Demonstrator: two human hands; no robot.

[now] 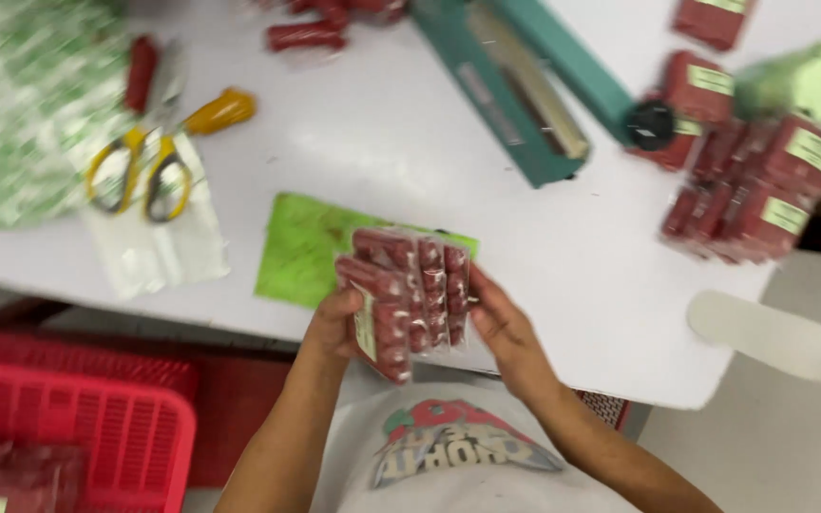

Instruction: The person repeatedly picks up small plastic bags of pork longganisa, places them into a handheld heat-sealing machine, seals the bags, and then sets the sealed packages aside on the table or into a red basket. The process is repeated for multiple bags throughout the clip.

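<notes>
I hold a clear packet of red sticks (pixel 409 296) between my left hand (pixel 334 321) and right hand (pixel 501 328), both grips closed on its sides, just above the white table (pixel 410 142) edge and green sheet (pixel 301 249).

A: Surface? White table (pixel 410 142).
B: Items on it: green sheet (pixel 301 247) near the front edge, yellow-handled scissors (pixel 140 171) on a clear bag (pixel 159 242), teal heat sealer (pixel 515 85).
A: Right side?
B: Pile of red packets (pixel 753 185) with green labels; image blurred.
</notes>
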